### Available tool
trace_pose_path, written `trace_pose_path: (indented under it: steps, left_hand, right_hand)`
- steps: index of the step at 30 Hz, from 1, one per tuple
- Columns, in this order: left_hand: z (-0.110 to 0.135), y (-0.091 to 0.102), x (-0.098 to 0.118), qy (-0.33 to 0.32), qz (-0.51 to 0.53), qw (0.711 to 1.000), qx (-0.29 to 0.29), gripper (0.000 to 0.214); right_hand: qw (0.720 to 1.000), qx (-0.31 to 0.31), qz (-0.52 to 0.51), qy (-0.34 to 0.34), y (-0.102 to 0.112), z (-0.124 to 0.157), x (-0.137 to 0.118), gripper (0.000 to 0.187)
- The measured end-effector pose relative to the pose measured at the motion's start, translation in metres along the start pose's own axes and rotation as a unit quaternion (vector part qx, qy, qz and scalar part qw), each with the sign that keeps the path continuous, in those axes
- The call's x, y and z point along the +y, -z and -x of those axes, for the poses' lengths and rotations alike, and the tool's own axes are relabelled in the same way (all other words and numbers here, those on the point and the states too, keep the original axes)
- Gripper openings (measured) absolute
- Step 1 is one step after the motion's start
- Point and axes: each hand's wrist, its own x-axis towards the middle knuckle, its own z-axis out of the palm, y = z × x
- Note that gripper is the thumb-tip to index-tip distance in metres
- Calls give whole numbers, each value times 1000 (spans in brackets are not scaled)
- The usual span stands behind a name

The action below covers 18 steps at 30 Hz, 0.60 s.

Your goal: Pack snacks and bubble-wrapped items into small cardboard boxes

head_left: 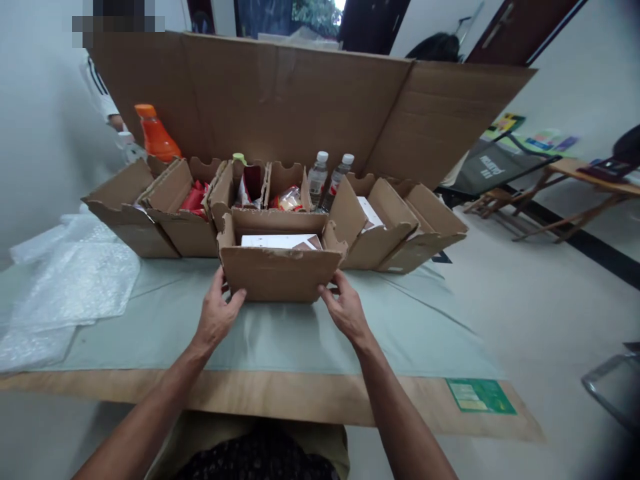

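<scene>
Between my two hands is an open-topped cardboard box (281,275) with a white carton (273,241) inside. My left hand (220,310) grips its lower left corner, thumb at the front and fingers around the side. At the lower right corner my right hand (345,308) holds it the same way. The box is in front of a row of similar boxes. Behind it, one box holds a clear-and-red packet (289,199), and another to the left holds red packets (196,197). Whether its base touches the cloth, I cannot tell.
Two clear bottles (317,175) and an orange bottle (156,133) stand behind the row. A tall cardboard panel (295,100) rises at the back. Bubble wrap (75,273) lies at left on the green cloth (170,333). A person's sleeve (97,83) shows behind the panel.
</scene>
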Motion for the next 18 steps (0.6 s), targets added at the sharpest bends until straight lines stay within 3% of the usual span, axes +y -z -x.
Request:
trace_pose_path:
  steps: [3,5,7,9,11,15,18]
  left_hand:
    - [4,-7,-15,21,-16,1000,-16,45]
    - [8,-10,-22,21,-28,999,-15,41]
    - [8,-10,-26,18,-34,999,-13,40]
    - [7,-10,-28,16,-35,999,-15,40]
    - [4,-9,-29,12,-37,999,-15,38]
    - [2,-8,-33,-1,-37,999,-16,38]
    - [2,-9,-36,5,-42,999,-20,41]
  right_hand:
    - [1000,23,16,-7,1,9,11,37]
    - [996,78,45,15,14,16,5,35]
    - [982,149,91,67,32,15,-12,30]
    - [965,178,143,128,52,2,-39,27]
    - [955,122,203,180,65,-20,-69,28]
    - [905,-122,326,244,64,-65,-108,44]
    - [862,-187,390,263,50,-80,-116,54]
